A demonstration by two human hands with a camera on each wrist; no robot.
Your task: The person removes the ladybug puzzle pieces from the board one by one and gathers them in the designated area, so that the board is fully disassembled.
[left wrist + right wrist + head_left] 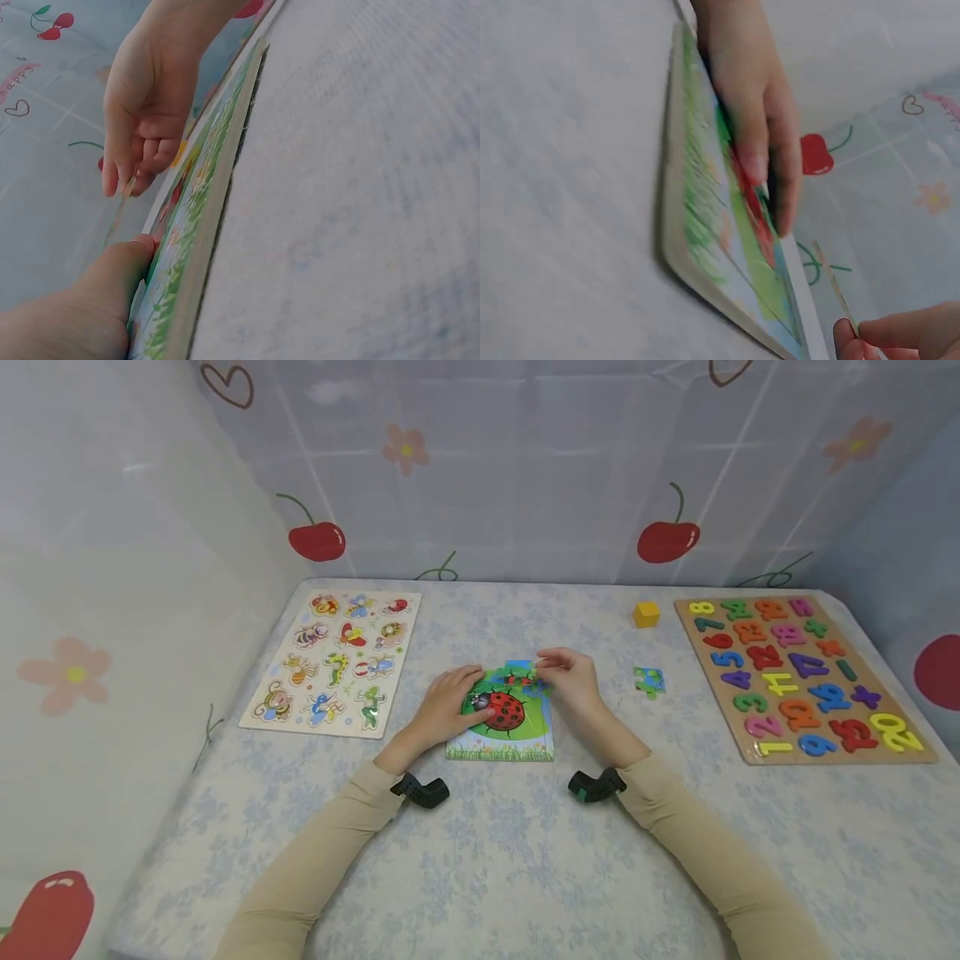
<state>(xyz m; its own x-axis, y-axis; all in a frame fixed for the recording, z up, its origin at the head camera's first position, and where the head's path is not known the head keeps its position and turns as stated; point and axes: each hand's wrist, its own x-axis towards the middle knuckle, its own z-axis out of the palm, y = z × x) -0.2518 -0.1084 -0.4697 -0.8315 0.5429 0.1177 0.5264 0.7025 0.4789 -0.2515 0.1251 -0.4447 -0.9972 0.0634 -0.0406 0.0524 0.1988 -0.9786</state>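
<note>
A ladybug jigsaw puzzle board [517, 745] lies flat in the middle of the table. My left hand [447, 700] rests on its left side, fingers extended toward the far edge and thumb on the ladybug picture. Above the board's far right corner, my right hand [576, 681] pinches a blue, green and red puzzle piece [519, 667] between thumb and fingers. In the right wrist view, that piece [834, 289] shows edge-on as a thin strip, raised off the board. Another puzzle piece [649, 681], blue and green, lies on the table to the right.
At the left lies a wooden insect peg puzzle [352, 702]. A number puzzle board [757, 739] with colourful digits is at the right, and a yellow cube [647, 615] sits near its far left corner. Patterned curtains [525, 468] stand behind and beside the table.
</note>
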